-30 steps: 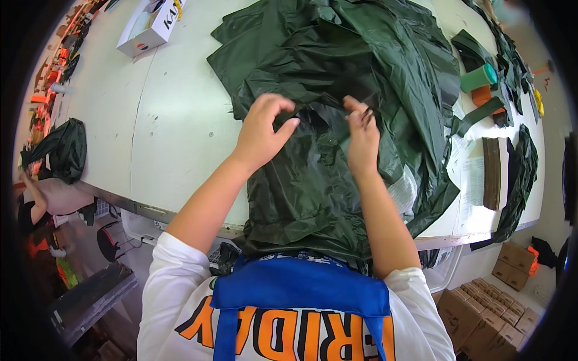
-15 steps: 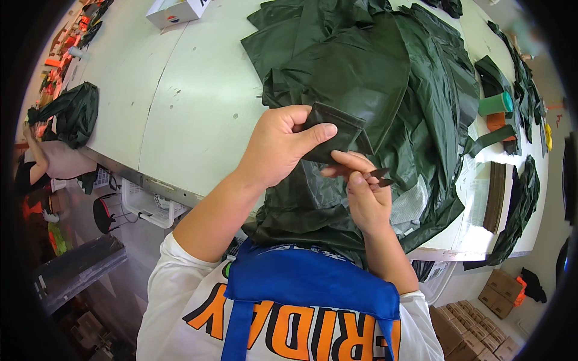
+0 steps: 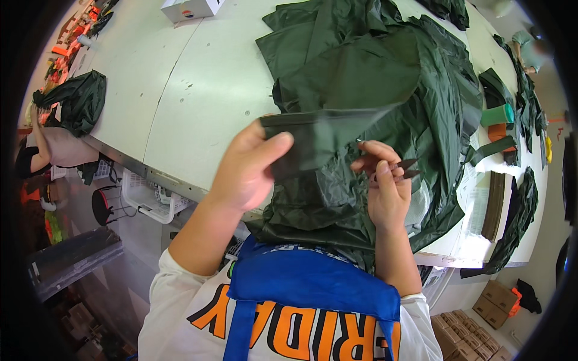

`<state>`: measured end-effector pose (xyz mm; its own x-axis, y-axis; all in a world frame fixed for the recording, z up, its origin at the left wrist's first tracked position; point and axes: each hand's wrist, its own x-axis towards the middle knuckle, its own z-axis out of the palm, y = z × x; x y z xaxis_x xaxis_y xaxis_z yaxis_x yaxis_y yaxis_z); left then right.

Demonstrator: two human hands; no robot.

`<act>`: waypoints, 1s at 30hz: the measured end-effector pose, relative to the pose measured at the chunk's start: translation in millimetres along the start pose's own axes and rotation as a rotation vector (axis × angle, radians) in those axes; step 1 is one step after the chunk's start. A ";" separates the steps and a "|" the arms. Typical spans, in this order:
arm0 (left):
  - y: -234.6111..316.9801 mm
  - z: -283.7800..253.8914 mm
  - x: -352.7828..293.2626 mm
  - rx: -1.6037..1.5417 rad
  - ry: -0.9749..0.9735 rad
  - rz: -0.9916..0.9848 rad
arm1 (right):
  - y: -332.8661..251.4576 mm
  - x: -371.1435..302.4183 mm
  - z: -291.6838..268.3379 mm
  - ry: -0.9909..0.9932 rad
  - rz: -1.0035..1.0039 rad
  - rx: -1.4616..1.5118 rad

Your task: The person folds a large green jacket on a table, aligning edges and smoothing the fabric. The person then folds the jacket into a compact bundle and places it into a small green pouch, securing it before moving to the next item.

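A large dark green garment of thin shiny fabric (image 3: 385,78) lies bunched on the white table (image 3: 198,90) and hangs over its near edge. My left hand (image 3: 247,171) pinches a folded flap of this fabric and lifts it toward me. Just right of the flap, my right hand (image 3: 385,186) grips small dark thread snips (image 3: 404,168), their pointed tips aimed right.
A white box (image 3: 189,7) sits at the table's far side. Green tape roll (image 3: 497,114), straps and more dark green pieces (image 3: 518,204) lie at the right. Another green bundle (image 3: 75,102) lies at the left edge beside another person's arm (image 3: 45,135). Cardboard boxes (image 3: 475,325) stand on the floor.
My left hand has raised the fabric flap higher and closer. My right hand, first on the fabric, now holds the snips beside the flap.
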<state>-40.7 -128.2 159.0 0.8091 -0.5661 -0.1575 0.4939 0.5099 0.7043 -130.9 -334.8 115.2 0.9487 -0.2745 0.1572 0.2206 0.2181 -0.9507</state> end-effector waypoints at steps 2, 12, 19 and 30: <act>12.4 -27.0 -14.1 0.032 0.015 0.098 | 3.2 12.4 -12.5 0.111 0.088 -0.102; 236.9 -397.1 -145.4 -0.074 1.075 0.636 | 59.5 60.4 -376.6 0.629 0.258 -1.184; 35.5 -152.8 -3.8 1.677 0.570 0.531 | 50.1 69.6 -410.8 0.604 0.616 -0.832; -76.3 -39.2 61.6 1.271 -0.296 -0.258 | -35.9 48.0 -204.0 0.396 -0.070 -1.387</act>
<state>-16.0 -176.7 68.4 0.5583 -0.7560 -0.3418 -0.1489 -0.4966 0.8551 -139.6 -546.8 102.3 0.7704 -0.5335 0.3492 -0.3489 -0.8111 -0.4694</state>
